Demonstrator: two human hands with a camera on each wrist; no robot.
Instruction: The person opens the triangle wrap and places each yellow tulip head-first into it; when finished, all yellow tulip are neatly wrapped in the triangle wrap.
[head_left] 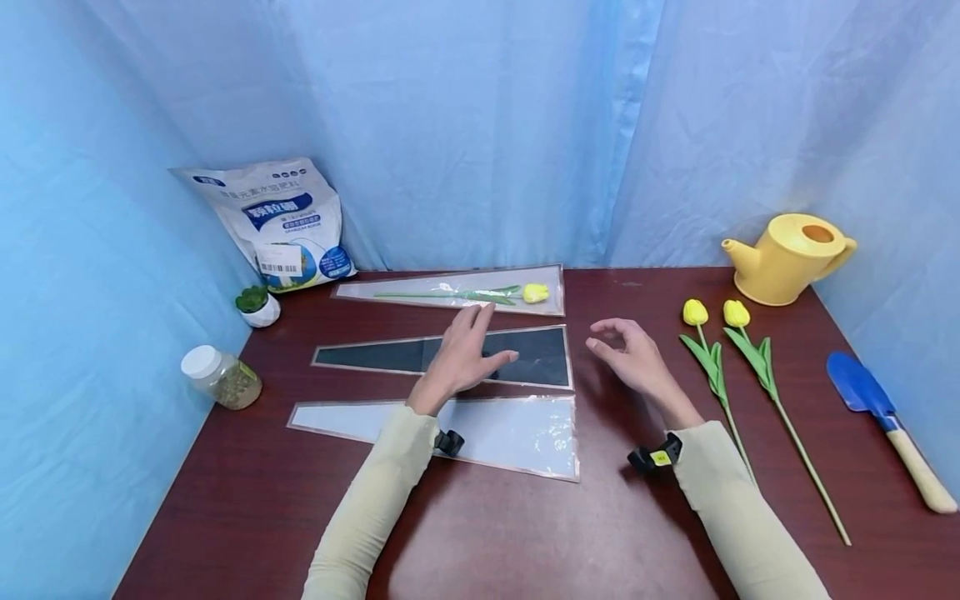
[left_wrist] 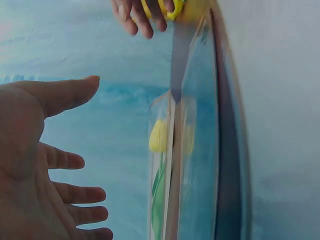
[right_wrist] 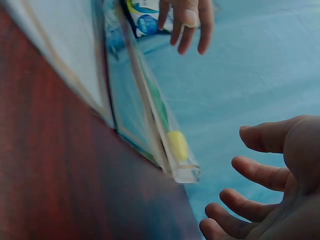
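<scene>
My left hand [head_left: 465,354] is over the black tapered flower sleeve [head_left: 536,354], fingers extended and thumb apart, holding nothing. To its right, my right hand [head_left: 633,358] hovers past the sleeves' wide ends, its fingers loosely bent around nothing. At the back lies a clear-fronted sleeve [head_left: 555,279] with a yellow tulip [head_left: 536,292] inside, its bloom toward the wide end. Nearest me is a white sleeve [head_left: 517,429], partly covered by the left forearm. In the left wrist view the left palm [left_wrist: 20,165] is bare; the right wrist view shows the right palm [right_wrist: 300,185] likewise.
Two loose yellow tulips [head_left: 695,312] lie on the right, near a yellow watering can [head_left: 776,267] and a blue trowel [head_left: 862,383]. On the left stand a white fertilizer bag [head_left: 281,225], a small potted succulent [head_left: 258,307] and a tilted lidded jar [head_left: 232,383]. Blue curtains [head_left: 465,133] border the table.
</scene>
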